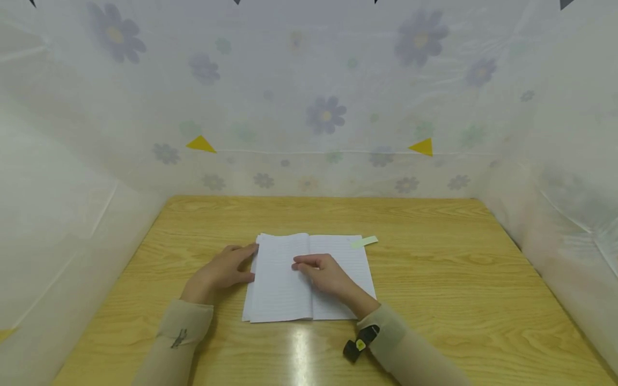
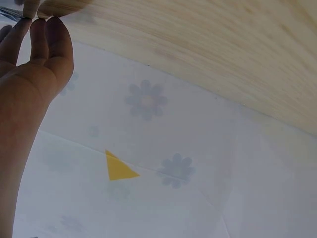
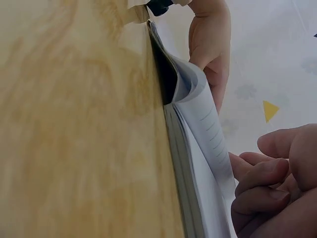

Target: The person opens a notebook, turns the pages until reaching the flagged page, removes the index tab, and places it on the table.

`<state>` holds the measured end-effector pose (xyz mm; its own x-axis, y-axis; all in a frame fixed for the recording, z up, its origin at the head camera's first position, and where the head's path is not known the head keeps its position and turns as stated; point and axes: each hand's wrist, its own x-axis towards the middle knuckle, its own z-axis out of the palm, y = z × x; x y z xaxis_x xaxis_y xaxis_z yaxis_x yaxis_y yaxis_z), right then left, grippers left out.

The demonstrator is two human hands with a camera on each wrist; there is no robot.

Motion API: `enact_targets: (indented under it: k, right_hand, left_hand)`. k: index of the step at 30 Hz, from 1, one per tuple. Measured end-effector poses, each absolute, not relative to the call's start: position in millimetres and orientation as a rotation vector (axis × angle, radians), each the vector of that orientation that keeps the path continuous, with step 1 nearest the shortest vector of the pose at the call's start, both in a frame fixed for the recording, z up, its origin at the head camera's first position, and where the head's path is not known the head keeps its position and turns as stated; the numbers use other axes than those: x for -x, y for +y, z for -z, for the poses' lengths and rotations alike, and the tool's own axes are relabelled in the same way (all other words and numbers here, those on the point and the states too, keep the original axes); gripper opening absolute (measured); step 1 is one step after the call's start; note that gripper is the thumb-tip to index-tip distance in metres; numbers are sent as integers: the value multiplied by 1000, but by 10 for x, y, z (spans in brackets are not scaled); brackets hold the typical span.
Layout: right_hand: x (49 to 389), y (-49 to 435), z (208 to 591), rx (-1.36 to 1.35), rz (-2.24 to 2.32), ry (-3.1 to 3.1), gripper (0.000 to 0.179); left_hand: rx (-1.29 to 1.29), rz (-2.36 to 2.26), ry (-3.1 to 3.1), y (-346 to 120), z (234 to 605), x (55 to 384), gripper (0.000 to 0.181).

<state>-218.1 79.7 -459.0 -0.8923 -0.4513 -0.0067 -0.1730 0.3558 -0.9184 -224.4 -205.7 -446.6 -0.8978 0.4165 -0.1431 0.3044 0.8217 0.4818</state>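
Observation:
An open lined notebook (image 1: 282, 295) lies on the table, its left-hand pages bulging up near the spine in the right wrist view. My left hand (image 1: 227, 268) is at the notebook's left edge, thumb and fingers spread apart and their tips right at the paper. In the left wrist view the fingertips of that hand (image 2: 42, 54) meet the notebook's edge at the top corner. Over the middle of the left page is my right hand (image 1: 325, 276), its fingers loosely bent and the thumb apart from the index finger. Nothing shows between them. Some fingertips (image 3: 240, 163) touch the page.
A pale green paper strip (image 1: 364, 242) sticks out past the notebook's top right corner. Wood-grain table (image 1: 434, 257) surrounds the notebook. Flower-printed sheeting (image 1: 328, 64) with yellow triangles (image 1: 201, 143) stands behind and at both sides. A black strap (image 1: 361, 343) is on the right sleeve.

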Motion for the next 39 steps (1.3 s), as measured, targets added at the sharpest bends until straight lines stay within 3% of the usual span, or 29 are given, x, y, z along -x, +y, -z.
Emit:
enact_targets:
  k: [10, 18, 39]
  right_hand:
    - [2179, 817, 4602, 599, 1465, 2333, 33]
    - [2208, 811, 4631, 639, 1418, 2294, 37]
    - [2284, 1043, 4546, 576, 1607, 2257, 32]
  left_hand:
    - [-496, -705, 2761, -2052, 4452, 2245, 62]
    - [-443, -709, 2736, -2031, 4439, 2230, 77]
    - [-522, -673, 2734, -2039, 4460, 2225, 73]
